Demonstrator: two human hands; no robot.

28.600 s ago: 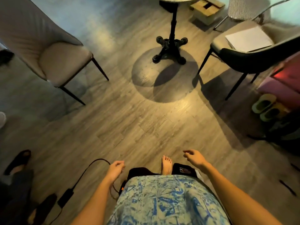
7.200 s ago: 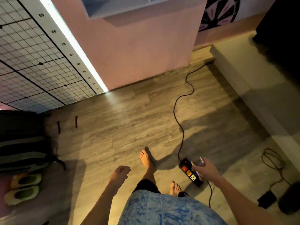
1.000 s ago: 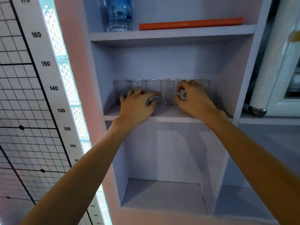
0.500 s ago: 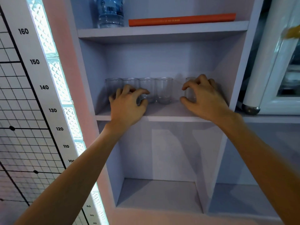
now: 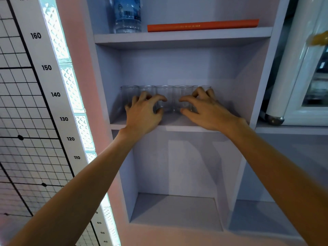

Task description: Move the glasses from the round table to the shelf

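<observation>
- An indoor room that reads as a café or a lived-in home corner; which of the two cannot be told.
- A built-in pale shelf unit (image 5: 181, 127) is set into a pink wall (image 5: 83, 71).
- Drinking glasses (image 5: 165, 96) stand in a row on the middle shelf.
- Above them stand a water bottle (image 5: 126, 15) and an orange book (image 5: 202, 25) lying flat.
- A glass-door fridge (image 5: 305, 68) stands at right.
- At left, a height chart (image 5: 53, 82) with numbers runs beside a lit glass strip (image 5: 71, 82).
</observation>
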